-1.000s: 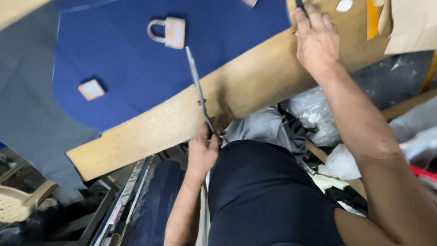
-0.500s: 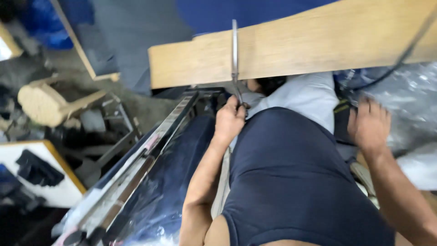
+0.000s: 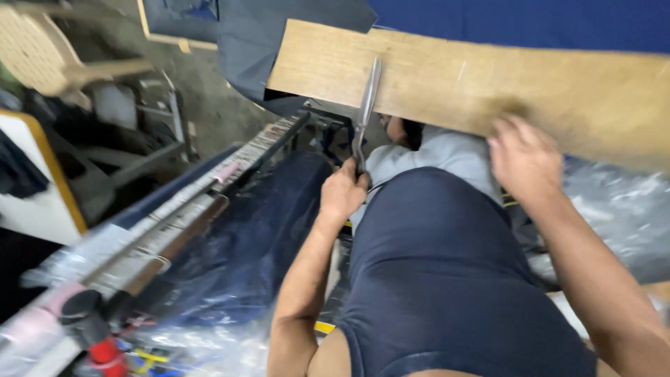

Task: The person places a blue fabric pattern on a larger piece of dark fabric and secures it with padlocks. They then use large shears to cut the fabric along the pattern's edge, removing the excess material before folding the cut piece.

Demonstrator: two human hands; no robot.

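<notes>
At table edge: 1 scissors (image 3: pixel 366 112), left hand (image 3: pixel 342 195).

- The scissors (image 3: pixel 366 105), upper middle of the frame, are grey, shiny metal.
- The wooden table edge (image 3: pixel 447 84) is light brown with a fine grain.
- The cloth (image 3: pixel 530 21) at the upper right is deep blue, plain.
- The plastic chair (image 3: pixel 42 49), upper left, is beige.
- The shirt (image 3: pixel 447 279), lower middle, is dark navy, plain.
- The trousers (image 3: pixel 447 150) are pale grey.

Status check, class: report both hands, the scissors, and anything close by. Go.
Left hand gripping scissors, blades lying over wooden table edge. Right hand open, at table edge. Blue fabric beyond blades.
</notes>
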